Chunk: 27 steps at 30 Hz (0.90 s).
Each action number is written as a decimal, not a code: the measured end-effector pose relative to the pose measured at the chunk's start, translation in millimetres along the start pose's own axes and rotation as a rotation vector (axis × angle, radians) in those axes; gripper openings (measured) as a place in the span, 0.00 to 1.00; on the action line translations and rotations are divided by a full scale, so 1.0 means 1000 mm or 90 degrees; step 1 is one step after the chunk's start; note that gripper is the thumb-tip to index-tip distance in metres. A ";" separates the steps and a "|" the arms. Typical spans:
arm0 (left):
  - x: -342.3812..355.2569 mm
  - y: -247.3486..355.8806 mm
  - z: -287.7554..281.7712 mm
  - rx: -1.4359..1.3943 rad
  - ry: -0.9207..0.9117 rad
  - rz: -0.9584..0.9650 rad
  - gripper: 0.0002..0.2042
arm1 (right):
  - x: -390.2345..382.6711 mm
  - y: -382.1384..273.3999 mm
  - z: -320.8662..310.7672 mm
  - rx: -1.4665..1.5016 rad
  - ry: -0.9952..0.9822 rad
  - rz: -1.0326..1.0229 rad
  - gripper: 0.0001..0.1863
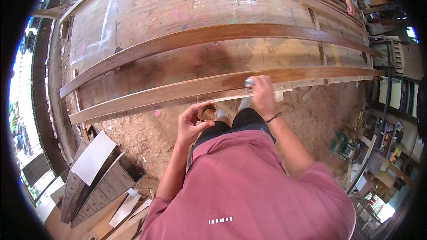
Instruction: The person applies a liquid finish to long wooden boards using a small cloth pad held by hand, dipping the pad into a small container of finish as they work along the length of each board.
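My left hand is closed around a small cup with brown liquid in its bottom, held in front of my legs. My right hand grips a small silvery-grey applicator against the near wooden board. Motion smears the hand, and I cannot make out whether the applicator is a brush or a pad. Around it and to the right, the board is dark, glossy brown; its left part is paler and dull. Beyond lies a second long board, brown and partly shiny.
Both boards rest on a large paint-stained work table. More wooden strips lie at the far right, where another person's hand reaches in. White sheet and wood panels stand at lower left. Tools clutter the right side.
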State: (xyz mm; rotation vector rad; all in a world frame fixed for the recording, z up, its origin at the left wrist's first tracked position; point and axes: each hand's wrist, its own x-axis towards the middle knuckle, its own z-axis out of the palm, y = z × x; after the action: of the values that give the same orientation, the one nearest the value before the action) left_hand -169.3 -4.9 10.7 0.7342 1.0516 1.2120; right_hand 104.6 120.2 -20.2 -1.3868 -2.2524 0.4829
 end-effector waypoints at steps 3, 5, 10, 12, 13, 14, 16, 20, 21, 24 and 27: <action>0.000 0.001 0.004 0.003 0.007 0.008 0.31 | 0.017 -0.050 0.042 0.092 -0.037 -0.085 0.12; -0.001 0.004 0.006 0.019 0.013 0.010 0.31 | 0.022 -0.062 0.045 0.126 -0.047 -0.103 0.13; -0.011 0.012 0.011 0.040 0.038 0.034 0.32 | 0.005 0.000 -0.016 0.025 0.001 -0.051 0.14; -0.013 0.010 0.014 0.036 0.060 0.026 0.32 | -0.012 0.041 -0.045 -0.014 -0.032 -0.009 0.14; -0.013 0.010 0.016 0.032 0.071 0.015 0.32 | -0.017 0.048 -0.053 -0.008 -0.061 0.010 0.15; -0.014 0.007 0.018 0.035 0.077 0.015 0.32 | -0.019 0.049 -0.048 -0.003 -0.063 0.007 0.15; -0.012 0.001 0.025 0.025 0.074 0.021 0.32 | -0.016 0.039 -0.037 0.006 -0.085 -0.076 0.15; -0.007 -0.001 0.041 0.027 0.101 0.028 0.33 | 0.006 -0.014 0.024 0.094 -0.099 -0.228 0.10; -0.006 -0.001 0.046 0.021 0.111 0.026 0.33 | 0.010 -0.024 0.033 0.100 -0.105 -0.270 0.10; -0.008 0.004 0.060 0.035 0.137 0.057 0.33 | 0.023 -0.046 0.030 0.178 -0.118 -0.253 0.12; -0.014 0.005 0.069 0.054 0.169 0.103 0.33 | 0.025 -0.011 0.005 0.199 -0.095 -0.207 0.10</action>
State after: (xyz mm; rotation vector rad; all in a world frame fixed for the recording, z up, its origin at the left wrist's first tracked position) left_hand -107.7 -12.4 43.8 0.7484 1.2877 1.4401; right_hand 83.8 137.6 -14.1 -0.8366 -2.3348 0.8054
